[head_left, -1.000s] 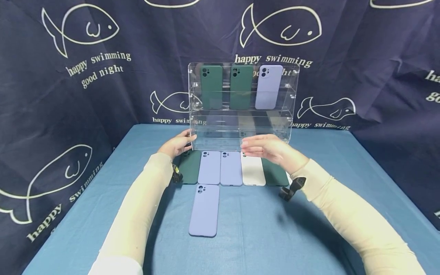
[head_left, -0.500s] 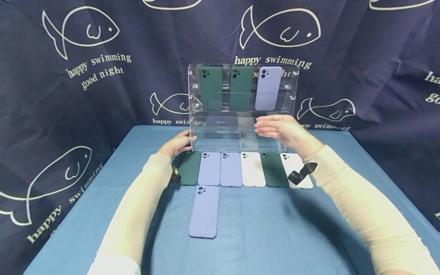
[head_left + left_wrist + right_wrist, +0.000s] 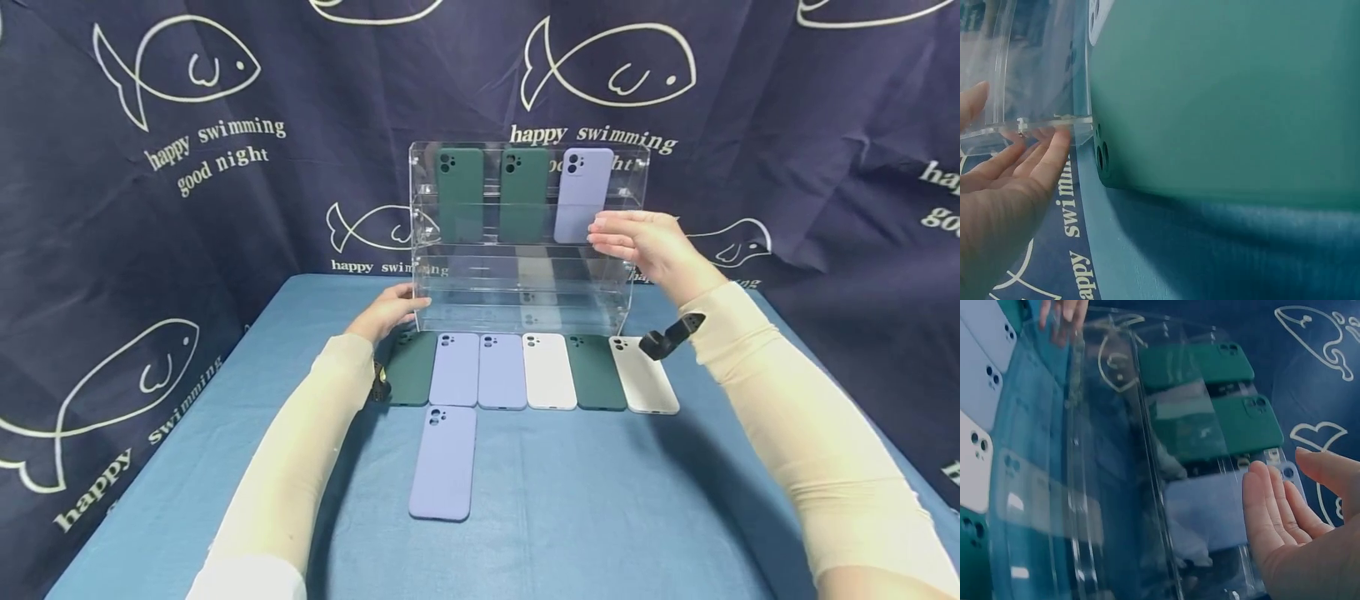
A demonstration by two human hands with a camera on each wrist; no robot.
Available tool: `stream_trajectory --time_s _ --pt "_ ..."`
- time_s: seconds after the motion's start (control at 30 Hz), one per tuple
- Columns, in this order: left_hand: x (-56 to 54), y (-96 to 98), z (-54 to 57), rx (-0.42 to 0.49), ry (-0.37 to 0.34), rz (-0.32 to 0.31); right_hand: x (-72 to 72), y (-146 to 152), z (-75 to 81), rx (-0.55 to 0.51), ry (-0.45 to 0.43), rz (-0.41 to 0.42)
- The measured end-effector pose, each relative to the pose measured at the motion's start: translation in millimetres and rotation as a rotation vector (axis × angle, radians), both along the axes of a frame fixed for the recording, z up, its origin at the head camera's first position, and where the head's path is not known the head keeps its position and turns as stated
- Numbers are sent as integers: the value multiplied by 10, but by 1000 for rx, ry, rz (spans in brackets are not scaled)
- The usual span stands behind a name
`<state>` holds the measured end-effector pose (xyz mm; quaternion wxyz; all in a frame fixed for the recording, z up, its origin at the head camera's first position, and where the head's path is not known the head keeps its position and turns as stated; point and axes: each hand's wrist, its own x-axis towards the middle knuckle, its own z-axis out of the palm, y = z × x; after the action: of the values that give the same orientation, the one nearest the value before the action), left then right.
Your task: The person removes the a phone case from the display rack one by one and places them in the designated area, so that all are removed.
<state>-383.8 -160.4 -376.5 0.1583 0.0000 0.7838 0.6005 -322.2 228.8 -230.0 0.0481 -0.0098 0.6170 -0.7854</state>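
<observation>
A clear acrylic display rack (image 3: 472, 271) stands at the back of the table. Its top tier bears two green phone cases (image 3: 460, 196) and, at the right, a lavender phone case (image 3: 583, 187). My left hand (image 3: 384, 313) holds the rack's left side, thumb in front and fingertips (image 3: 1060, 137) against the side panel in the left wrist view. My right hand (image 3: 651, 243) is raised by the lower right corner of the lavender case, fingers straight and together, thumb apart. Nothing lies in its grasp; whether it touches case or rack I cannot tell.
In front of the rack runs a row of several cases, among them a green case (image 3: 411, 375), a white case (image 3: 550, 372) and another white case (image 3: 643, 377). One lavender case (image 3: 442, 467) lies nearer. A printed dark curtain (image 3: 360, 92) hangs behind.
My right hand has risen and moved right, from low before the rack to beside the top tier's lavender case, uncovering the white case at the row's right. My left hand stays at the rack's side.
</observation>
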Motion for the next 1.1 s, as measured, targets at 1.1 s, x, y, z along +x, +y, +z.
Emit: stream_trajectory --time_s 1.1 --pt "30 53 -43 15 23 67 -810 -91 63 661 77 -580"
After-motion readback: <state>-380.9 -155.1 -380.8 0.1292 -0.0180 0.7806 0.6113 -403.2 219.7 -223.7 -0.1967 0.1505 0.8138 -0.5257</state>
